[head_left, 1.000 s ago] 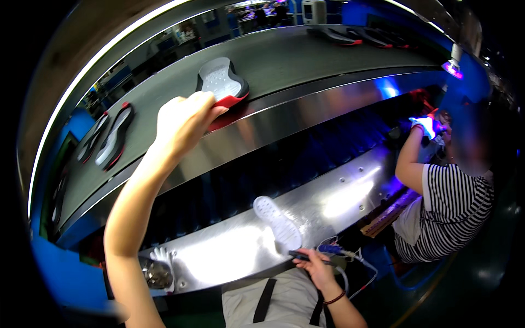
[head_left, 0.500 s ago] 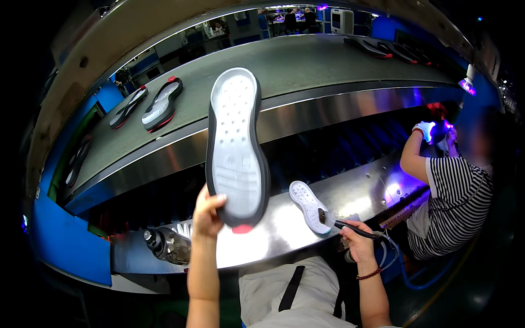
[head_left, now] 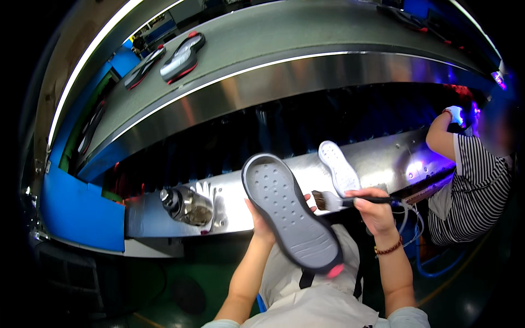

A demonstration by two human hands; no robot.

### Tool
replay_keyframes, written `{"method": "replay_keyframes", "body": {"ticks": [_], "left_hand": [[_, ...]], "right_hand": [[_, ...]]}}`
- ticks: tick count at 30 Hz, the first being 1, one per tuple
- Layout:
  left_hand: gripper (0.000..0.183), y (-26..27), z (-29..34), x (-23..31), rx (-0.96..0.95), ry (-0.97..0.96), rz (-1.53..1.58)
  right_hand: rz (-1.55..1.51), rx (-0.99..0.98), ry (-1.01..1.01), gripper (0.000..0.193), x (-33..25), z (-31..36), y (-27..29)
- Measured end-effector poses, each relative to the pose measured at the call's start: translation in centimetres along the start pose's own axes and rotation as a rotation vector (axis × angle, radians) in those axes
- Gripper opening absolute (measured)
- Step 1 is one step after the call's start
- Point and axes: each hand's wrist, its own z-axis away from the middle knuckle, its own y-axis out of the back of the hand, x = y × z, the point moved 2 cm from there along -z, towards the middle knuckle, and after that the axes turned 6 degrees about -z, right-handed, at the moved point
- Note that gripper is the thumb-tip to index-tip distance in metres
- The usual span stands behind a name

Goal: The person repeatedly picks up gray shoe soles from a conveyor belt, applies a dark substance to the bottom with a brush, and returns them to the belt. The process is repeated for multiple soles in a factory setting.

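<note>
While a co-worker (head_left: 481, 175) in a striped shirt works at right, a worker's left hand (head_left: 262, 223) grips a gray-and-black shoe sole (head_left: 292, 210) by its edges over the lap, dotted face up. The right hand (head_left: 377, 215) is closed around the handle of a bristle brush (head_left: 343, 203), its dark bristles just beside the sole's rim. Handling it well would seem to call for a steady, level sole, fingers kept off the inner face, and a light brush grip. A white sole-shaped piece (head_left: 339, 167) lies on the steel ledge (head_left: 307, 174).
</note>
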Motion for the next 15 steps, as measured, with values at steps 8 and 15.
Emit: {"method": "replay_keyframes", "body": {"ticks": [8,15], "left_hand": [[0.086,-2.2,-1.1,-2.1,0.169,-0.028,-0.023],[0.087,-3.1,-1.4,-2.6,0.361,-0.044,-0.260]], "right_hand": [[0.170,-0.052,-0.165,0.018,3.8,-6.0,-2.5],[0.354,-0.106,-0.110,0.016,2.1,-7.4,-4.4]]}}
